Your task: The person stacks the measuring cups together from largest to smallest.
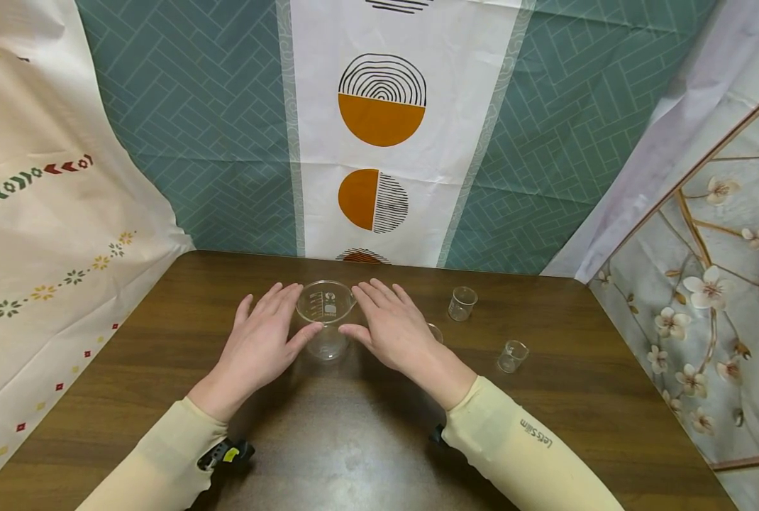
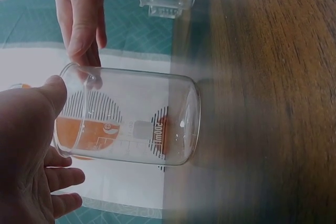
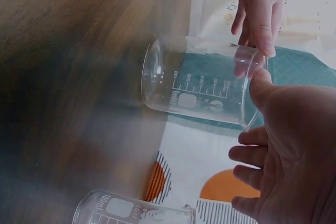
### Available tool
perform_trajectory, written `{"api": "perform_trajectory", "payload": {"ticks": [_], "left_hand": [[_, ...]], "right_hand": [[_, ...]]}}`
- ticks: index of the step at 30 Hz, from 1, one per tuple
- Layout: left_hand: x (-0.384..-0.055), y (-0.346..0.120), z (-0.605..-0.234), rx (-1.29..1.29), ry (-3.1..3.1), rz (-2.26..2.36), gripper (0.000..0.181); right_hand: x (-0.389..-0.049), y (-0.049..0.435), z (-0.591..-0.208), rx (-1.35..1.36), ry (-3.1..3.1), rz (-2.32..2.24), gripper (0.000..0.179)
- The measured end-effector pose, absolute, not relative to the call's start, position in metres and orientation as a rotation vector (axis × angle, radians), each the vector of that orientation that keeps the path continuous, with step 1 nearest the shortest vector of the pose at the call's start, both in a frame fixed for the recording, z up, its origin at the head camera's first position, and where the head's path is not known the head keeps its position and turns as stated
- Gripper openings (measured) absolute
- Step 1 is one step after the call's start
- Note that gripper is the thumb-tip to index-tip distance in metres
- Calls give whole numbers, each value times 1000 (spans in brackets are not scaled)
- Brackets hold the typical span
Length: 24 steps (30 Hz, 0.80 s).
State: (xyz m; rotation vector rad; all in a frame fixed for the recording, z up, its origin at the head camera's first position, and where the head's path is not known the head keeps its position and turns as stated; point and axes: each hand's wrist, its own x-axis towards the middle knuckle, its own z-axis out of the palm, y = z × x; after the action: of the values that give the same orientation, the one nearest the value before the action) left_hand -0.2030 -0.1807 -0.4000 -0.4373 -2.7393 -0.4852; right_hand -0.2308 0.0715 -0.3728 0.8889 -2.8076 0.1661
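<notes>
left fingers (image 1: 279,304), right fingers (image 1: 378,298) straight, perhaps touching beaker (image 1: 326,316); 500ml mark (image 2: 159,129): wrist views only

Large beaker (image 2: 131,116): marked "500ml"; its printed scale (image 3: 200,90) bears the numbers 100, 200, 300 and, less sharply, 400, with 100 nearest the base. Small beaker (image 3: 131,211), partly cut off in the right wrist view: "100ml", with "GG-17" beside it. Right sleeve (image 1: 526,447): dark lettering, apparently "Let'sSlim", upside down in the head view. Remaining print: too small to read.
</notes>
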Motion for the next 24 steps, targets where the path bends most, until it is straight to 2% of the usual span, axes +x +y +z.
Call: {"api": "perform_trajectory", "payload": {"ticks": [24], "left_hand": [[-197,-171,-399,-492,-2729,-471,81]], "right_hand": [[-223,82,-374,917,-2718,149,70]]}}
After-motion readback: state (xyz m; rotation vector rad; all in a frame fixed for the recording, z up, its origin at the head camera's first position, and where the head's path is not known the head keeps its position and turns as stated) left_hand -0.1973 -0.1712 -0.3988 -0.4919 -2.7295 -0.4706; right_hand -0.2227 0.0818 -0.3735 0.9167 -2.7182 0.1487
